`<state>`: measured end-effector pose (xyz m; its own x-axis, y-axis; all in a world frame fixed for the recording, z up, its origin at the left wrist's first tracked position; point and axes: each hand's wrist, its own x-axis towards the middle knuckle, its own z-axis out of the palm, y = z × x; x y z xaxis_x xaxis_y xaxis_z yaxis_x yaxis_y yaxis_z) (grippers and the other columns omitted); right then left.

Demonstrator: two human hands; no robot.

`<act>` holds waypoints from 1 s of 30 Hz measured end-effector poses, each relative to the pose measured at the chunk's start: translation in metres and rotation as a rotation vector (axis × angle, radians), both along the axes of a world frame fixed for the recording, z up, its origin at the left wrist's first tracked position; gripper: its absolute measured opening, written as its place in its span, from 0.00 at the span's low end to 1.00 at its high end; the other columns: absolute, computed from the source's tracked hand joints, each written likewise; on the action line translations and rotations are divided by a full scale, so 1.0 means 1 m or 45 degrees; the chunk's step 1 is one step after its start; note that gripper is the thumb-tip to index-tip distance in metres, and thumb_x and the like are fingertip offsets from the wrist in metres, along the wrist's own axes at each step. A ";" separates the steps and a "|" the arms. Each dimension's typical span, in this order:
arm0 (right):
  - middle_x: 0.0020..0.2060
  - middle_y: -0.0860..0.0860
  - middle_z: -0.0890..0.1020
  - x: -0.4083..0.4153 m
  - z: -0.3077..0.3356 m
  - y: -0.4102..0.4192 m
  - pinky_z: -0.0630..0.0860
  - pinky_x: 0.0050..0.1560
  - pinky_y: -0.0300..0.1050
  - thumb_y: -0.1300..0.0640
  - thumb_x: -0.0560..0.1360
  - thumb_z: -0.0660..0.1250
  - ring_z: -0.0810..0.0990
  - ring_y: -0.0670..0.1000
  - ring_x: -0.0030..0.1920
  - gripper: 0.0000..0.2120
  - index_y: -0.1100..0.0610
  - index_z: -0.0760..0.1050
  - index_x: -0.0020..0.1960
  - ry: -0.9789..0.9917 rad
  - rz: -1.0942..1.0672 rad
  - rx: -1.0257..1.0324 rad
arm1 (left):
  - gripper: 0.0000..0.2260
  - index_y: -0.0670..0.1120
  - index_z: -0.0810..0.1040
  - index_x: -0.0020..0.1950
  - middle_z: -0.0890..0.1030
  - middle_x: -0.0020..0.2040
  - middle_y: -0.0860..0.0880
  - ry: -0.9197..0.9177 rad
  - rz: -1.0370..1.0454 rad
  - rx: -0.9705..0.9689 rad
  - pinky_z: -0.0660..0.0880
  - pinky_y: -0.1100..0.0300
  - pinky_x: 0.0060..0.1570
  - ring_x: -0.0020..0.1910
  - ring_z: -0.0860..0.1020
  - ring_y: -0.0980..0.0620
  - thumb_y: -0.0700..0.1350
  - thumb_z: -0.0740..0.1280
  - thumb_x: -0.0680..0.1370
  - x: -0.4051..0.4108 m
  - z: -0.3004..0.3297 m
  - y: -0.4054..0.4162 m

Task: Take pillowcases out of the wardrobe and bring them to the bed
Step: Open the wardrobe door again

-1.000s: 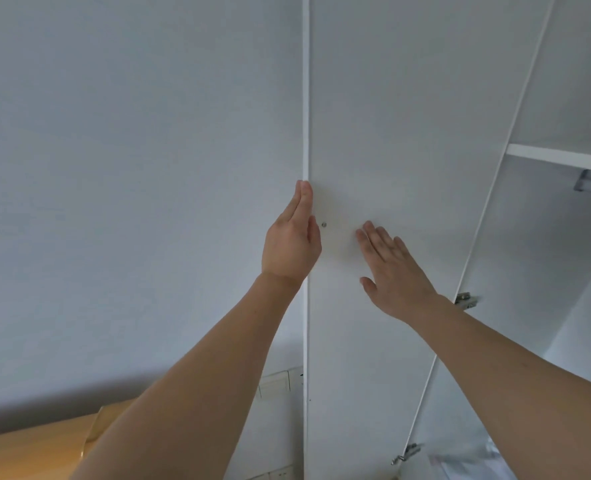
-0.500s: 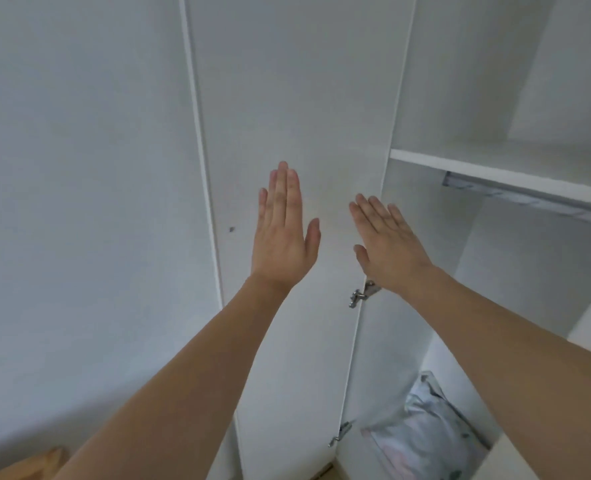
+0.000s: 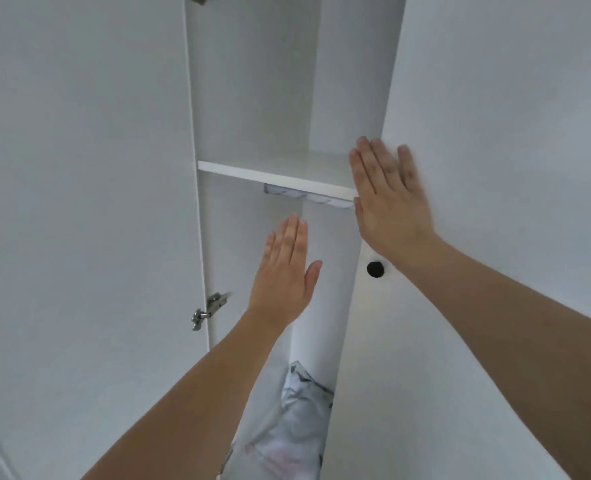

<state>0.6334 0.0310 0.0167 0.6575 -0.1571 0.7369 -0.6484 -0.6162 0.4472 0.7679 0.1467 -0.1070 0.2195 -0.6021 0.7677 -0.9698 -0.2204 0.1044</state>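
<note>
A white wardrobe stands partly open in front of me. Its left door (image 3: 79, 202) is swung out. My right hand (image 3: 389, 199) lies flat, fingers straight, at the edge of the right door (image 3: 494, 133), just above its black knob (image 3: 375, 269). My left hand (image 3: 285, 275) is raised in the gap between the doors, fingers straight, holding nothing. Low inside the compartment lies pale patterned fabric, the pillowcases (image 3: 294, 420), partly hidden by my left forearm.
A white shelf (image 3: 273, 174) crosses the compartment at hand height, with a metal rail (image 3: 307, 197) under it. A metal hinge (image 3: 209, 310) sits on the left door's inner edge. The right door covers the rest of the interior.
The view has swung right, from the left door's inner face to the open compartment. My right hand has moved to the right door's edge. My left hand hangs in the opening.
</note>
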 end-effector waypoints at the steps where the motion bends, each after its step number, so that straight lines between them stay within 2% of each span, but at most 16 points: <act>1: 0.78 0.58 0.51 -0.001 0.002 -0.002 0.41 0.76 0.59 0.56 0.80 0.54 0.48 0.56 0.78 0.30 0.63 0.47 0.77 -0.025 -0.032 -0.028 | 0.28 0.37 0.52 0.78 0.53 0.78 0.40 0.008 -0.049 0.026 0.46 0.48 0.76 0.78 0.49 0.45 0.53 0.50 0.83 -0.003 -0.004 -0.013; 5: 0.78 0.57 0.52 0.002 0.007 -0.005 0.43 0.76 0.58 0.55 0.78 0.56 0.49 0.56 0.77 0.32 0.62 0.48 0.77 -0.135 -0.136 -0.103 | 0.27 0.38 0.51 0.78 0.51 0.79 0.41 0.022 -0.294 0.097 0.46 0.49 0.76 0.78 0.48 0.47 0.53 0.47 0.84 -0.004 -0.019 -0.052; 8: 0.77 0.56 0.53 0.009 0.003 -0.003 0.46 0.76 0.59 0.58 0.76 0.55 0.51 0.56 0.77 0.32 0.61 0.50 0.77 -0.188 -0.201 -0.135 | 0.25 0.37 0.56 0.77 0.57 0.78 0.40 -0.012 -0.556 0.136 0.50 0.47 0.76 0.77 0.54 0.45 0.49 0.49 0.84 -0.002 -0.025 -0.067; 11: 0.77 0.56 0.55 0.016 0.000 0.002 0.48 0.76 0.59 0.59 0.76 0.55 0.52 0.56 0.77 0.31 0.61 0.51 0.77 -0.247 -0.284 -0.138 | 0.24 0.38 0.57 0.77 0.59 0.77 0.40 -0.024 -0.770 0.185 0.49 0.48 0.76 0.77 0.54 0.46 0.49 0.47 0.84 0.002 -0.026 -0.072; 14: 0.77 0.56 0.54 0.019 -0.001 0.009 0.48 0.76 0.58 0.61 0.77 0.55 0.52 0.56 0.77 0.30 0.61 0.50 0.77 -0.252 -0.376 -0.138 | 0.23 0.38 0.58 0.77 0.60 0.77 0.42 0.040 -0.871 0.210 0.50 0.50 0.76 0.77 0.56 0.47 0.46 0.48 0.84 0.003 -0.028 -0.074; 16: 0.78 0.56 0.53 0.022 0.000 0.016 0.46 0.76 0.58 0.63 0.77 0.54 0.50 0.56 0.77 0.31 0.61 0.49 0.78 -0.250 -0.437 -0.102 | 0.20 0.39 0.62 0.75 0.66 0.74 0.42 0.163 -0.937 0.226 0.54 0.50 0.75 0.74 0.62 0.47 0.45 0.50 0.84 0.001 -0.029 -0.072; 17: 0.78 0.56 0.52 0.023 0.001 0.020 0.44 0.76 0.57 0.63 0.77 0.54 0.49 0.56 0.77 0.31 0.61 0.48 0.78 -0.241 -0.470 -0.082 | 0.18 0.40 0.67 0.72 0.72 0.69 0.42 0.252 -0.973 0.212 0.61 0.49 0.71 0.70 0.68 0.46 0.44 0.51 0.84 0.000 -0.029 -0.069; 18: 0.78 0.56 0.50 0.024 0.001 0.024 0.43 0.76 0.57 0.63 0.77 0.53 0.48 0.56 0.77 0.31 0.61 0.47 0.78 -0.226 -0.507 -0.069 | 0.16 0.41 0.72 0.67 0.77 0.60 0.45 0.347 -1.003 0.178 0.69 0.49 0.64 0.61 0.74 0.46 0.44 0.52 0.84 -0.001 -0.028 -0.065; 19: 0.78 0.56 0.50 0.024 0.002 0.028 0.41 0.76 0.57 0.63 0.77 0.53 0.47 0.56 0.78 0.31 0.61 0.46 0.78 -0.213 -0.543 -0.064 | 0.13 0.43 0.75 0.60 0.78 0.51 0.48 0.431 -1.025 0.141 0.73 0.49 0.54 0.51 0.76 0.47 0.44 0.53 0.84 -0.002 -0.026 -0.063; 21: 0.78 0.55 0.49 0.024 0.003 0.037 0.40 0.75 0.56 0.63 0.77 0.53 0.47 0.56 0.78 0.31 0.61 0.46 0.78 -0.200 -0.598 -0.075 | 0.11 0.43 0.76 0.51 0.77 0.40 0.50 0.538 -1.072 0.127 0.73 0.49 0.43 0.40 0.75 0.48 0.45 0.55 0.83 -0.002 -0.021 -0.057; 23: 0.78 0.55 0.51 0.025 0.003 0.047 0.40 0.75 0.56 0.63 0.77 0.52 0.48 0.56 0.78 0.31 0.61 0.47 0.77 -0.206 -0.635 -0.113 | 0.12 0.42 0.75 0.48 0.77 0.36 0.48 0.582 -1.142 0.169 0.73 0.47 0.40 0.36 0.74 0.47 0.46 0.56 0.83 0.002 -0.017 -0.051; 26: 0.77 0.56 0.54 0.021 0.000 0.066 0.43 0.75 0.57 0.65 0.76 0.52 0.51 0.57 0.77 0.30 0.62 0.51 0.77 -0.236 -0.640 -0.173 | 0.12 0.44 0.77 0.49 0.81 0.39 0.47 0.631 -1.230 0.270 0.75 0.49 0.43 0.39 0.79 0.48 0.50 0.58 0.81 0.005 -0.013 -0.036; 30: 0.76 0.58 0.58 0.005 -0.004 0.100 0.49 0.75 0.59 0.67 0.73 0.54 0.55 0.60 0.76 0.31 0.63 0.55 0.76 -0.206 -0.653 -0.304 | 0.10 0.52 0.81 0.51 0.84 0.46 0.57 0.737 -1.370 0.429 0.78 0.58 0.50 0.47 0.81 0.61 0.54 0.63 0.79 0.001 -0.007 -0.006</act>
<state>0.6381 0.1311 0.0125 0.4178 -0.2424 0.8756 -0.9085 -0.1002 0.4057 0.7685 0.1411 -0.1140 -0.2498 -0.8306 0.4978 -0.5059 0.5503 0.6643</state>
